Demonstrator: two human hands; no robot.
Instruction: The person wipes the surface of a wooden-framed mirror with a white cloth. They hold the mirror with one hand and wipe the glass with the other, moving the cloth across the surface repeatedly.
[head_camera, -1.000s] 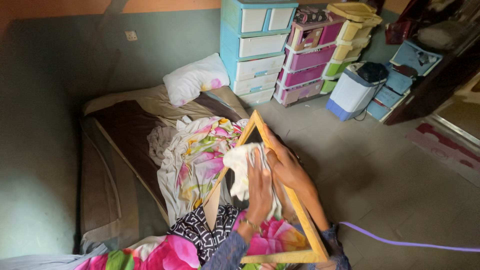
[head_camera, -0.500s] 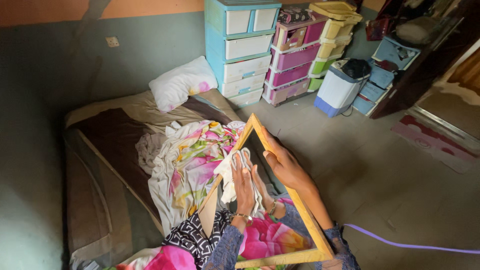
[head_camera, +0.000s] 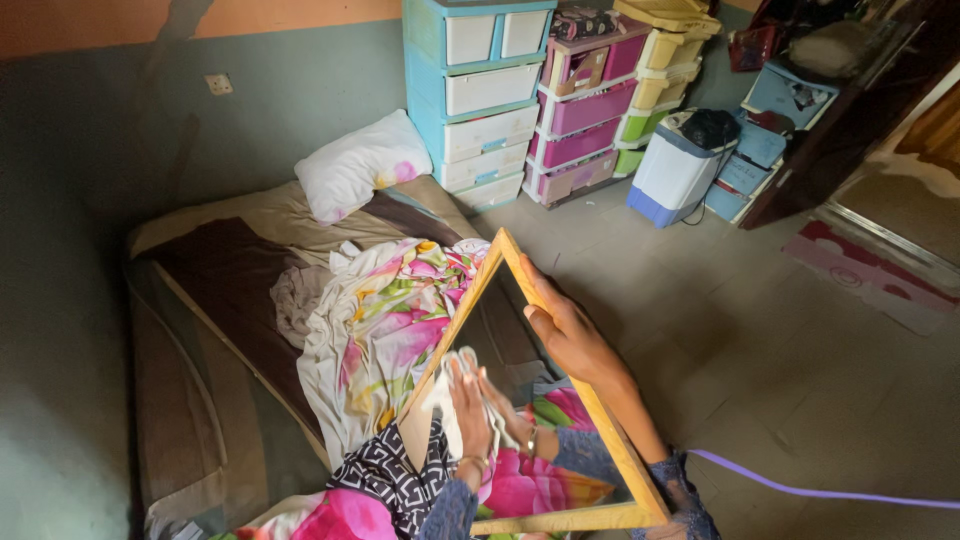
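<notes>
Two hands work on a wooden-framed mirror (head_camera: 590, 400) propped upright at the edge of a low bed (head_camera: 230, 270). The left hand (head_camera: 468, 405) lies flat, fingers stretched, pressing a pale cloth (head_camera: 440, 400) against the lower part of the glass, its own reflection meeting it fingertip to fingertip. The right hand (head_camera: 565, 330) grips the frame's right edge higher up, fingers curled over the wood and thumb on the glass side. Just left of the cloth hand, a flowered sheet (head_camera: 385, 320) lies rumpled across the bed, with a white pillow (head_camera: 350, 165) farther off at its head. Beyond the gripping hand, against the far wall, stand stacks of plastic drawers (head_camera: 480, 100) in blue, pink and yellow, beside a small white washing machine (head_camera: 672, 170). To the right of that hand, a purple cord (head_camera: 800, 488) trails over the tiled floor (head_camera: 800, 380).
</notes>
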